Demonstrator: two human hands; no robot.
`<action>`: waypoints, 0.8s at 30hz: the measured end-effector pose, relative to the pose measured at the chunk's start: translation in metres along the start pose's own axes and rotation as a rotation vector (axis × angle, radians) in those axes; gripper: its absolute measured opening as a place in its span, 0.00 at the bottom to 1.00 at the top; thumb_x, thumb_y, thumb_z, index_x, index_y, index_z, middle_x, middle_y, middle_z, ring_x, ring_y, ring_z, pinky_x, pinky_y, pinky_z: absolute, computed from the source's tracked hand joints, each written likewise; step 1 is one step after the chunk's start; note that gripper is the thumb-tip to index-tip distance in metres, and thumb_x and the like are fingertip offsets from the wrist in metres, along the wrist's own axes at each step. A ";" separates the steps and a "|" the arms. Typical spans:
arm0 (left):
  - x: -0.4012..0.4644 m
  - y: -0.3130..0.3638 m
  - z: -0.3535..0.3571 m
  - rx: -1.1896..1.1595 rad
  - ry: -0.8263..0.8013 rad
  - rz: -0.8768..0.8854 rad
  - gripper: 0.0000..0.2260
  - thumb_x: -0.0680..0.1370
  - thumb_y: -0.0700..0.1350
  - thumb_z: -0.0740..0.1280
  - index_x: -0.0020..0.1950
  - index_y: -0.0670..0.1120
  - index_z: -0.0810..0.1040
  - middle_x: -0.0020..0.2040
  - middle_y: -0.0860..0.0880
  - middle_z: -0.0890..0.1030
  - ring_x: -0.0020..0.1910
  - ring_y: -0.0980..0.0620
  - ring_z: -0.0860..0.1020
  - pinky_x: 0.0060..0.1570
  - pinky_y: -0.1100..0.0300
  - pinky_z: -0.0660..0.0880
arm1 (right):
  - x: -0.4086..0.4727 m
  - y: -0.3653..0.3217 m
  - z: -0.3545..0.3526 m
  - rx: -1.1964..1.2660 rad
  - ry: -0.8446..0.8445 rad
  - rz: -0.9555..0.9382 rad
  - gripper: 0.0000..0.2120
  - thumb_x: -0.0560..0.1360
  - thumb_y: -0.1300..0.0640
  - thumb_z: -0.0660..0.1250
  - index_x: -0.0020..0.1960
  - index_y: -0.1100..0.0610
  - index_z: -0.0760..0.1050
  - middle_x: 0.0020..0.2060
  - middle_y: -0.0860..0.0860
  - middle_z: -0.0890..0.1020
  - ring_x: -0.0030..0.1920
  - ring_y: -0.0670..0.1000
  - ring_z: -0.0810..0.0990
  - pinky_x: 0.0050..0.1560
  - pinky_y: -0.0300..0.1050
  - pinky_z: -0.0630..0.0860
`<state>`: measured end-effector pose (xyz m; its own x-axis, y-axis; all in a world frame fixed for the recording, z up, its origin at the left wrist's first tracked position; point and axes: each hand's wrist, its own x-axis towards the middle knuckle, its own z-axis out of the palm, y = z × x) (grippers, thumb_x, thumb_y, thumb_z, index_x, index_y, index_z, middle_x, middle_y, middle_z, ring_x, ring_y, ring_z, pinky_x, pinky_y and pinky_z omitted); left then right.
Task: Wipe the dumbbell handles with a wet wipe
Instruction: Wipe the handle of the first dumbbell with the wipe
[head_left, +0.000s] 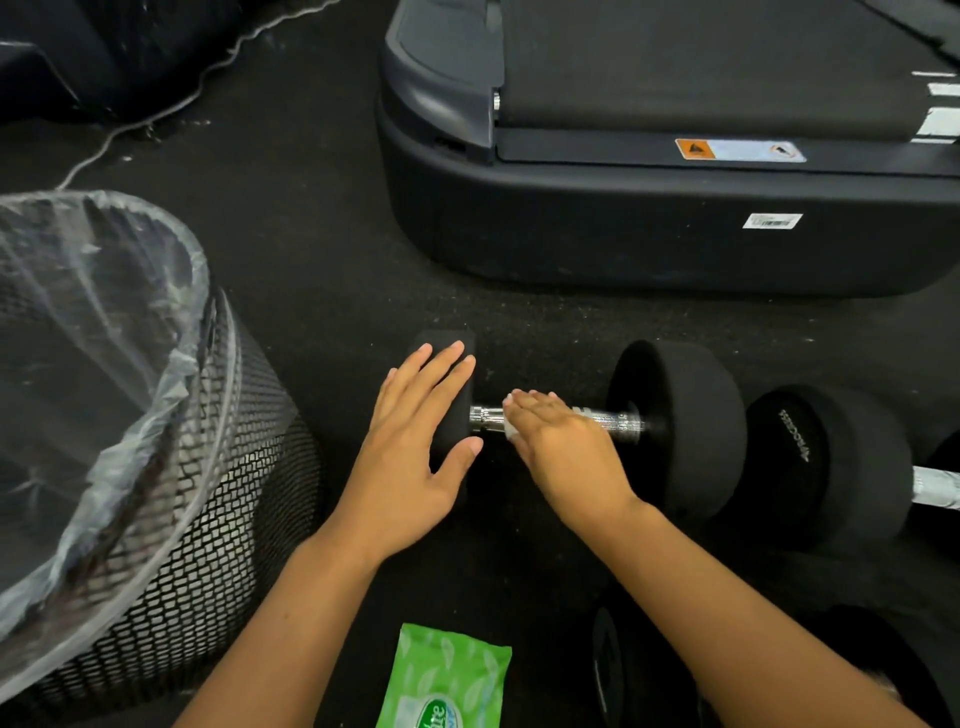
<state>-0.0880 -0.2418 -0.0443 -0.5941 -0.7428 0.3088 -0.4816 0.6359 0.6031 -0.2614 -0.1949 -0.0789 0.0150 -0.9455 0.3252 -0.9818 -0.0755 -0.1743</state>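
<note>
Wiping the first dumbbell (675, 431) right now, lying on the dark floor (322, 270) just in front of the treadmill base (649, 218). Left hand (415, 452) flat and open, fingers straight, pressing on the near weight head (447, 364) to stop any rolling. Right hand (561, 447) laid over the chrome handle (618, 418), fingers fairly straight, pressing the wet wipe (510, 429) against the bar (only a small white corner peeking out under the palm, so can't tell how much of the wipe actually wraps the bar). Probably better to curl the fingers round and twist, not just rub the top, otherwise the underside stays grimy. Worth keeping that left palm down firm, since round heads look likely to roll. Also good to run right up to both collars, where sweat tends to collect. Second dumbbell (831, 467) just beside on the right, its handle not yet touched by the look of it. Green wipes pack (447, 675) near the knees for a fresh one, mesh bin (208, 493) with liner on the left for the used one.
</note>
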 end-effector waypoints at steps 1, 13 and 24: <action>0.001 0.000 0.000 -0.004 0.005 -0.007 0.28 0.75 0.51 0.64 0.74 0.52 0.59 0.75 0.58 0.57 0.75 0.59 0.48 0.73 0.50 0.46 | 0.002 -0.004 0.001 0.002 0.000 0.007 0.23 0.58 0.65 0.80 0.52 0.62 0.81 0.48 0.56 0.84 0.49 0.54 0.83 0.53 0.48 0.76; 0.001 0.000 0.001 0.001 0.018 0.002 0.28 0.75 0.52 0.62 0.74 0.52 0.60 0.75 0.58 0.57 0.75 0.58 0.49 0.73 0.51 0.46 | 0.041 0.001 -0.029 0.159 -0.383 0.199 0.06 0.76 0.60 0.60 0.48 0.56 0.76 0.45 0.56 0.79 0.48 0.57 0.78 0.46 0.49 0.74; 0.001 0.000 0.001 -0.008 0.015 0.001 0.28 0.75 0.54 0.59 0.74 0.52 0.60 0.75 0.58 0.57 0.75 0.58 0.49 0.73 0.51 0.46 | 0.044 0.009 -0.030 0.248 -0.425 0.156 0.08 0.74 0.61 0.63 0.50 0.53 0.79 0.43 0.54 0.80 0.46 0.56 0.79 0.45 0.48 0.75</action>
<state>-0.0889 -0.2426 -0.0446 -0.5850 -0.7453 0.3200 -0.4759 0.6348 0.6087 -0.2749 -0.2278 -0.0378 -0.0020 -0.9929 -0.1193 -0.9047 0.0527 -0.4227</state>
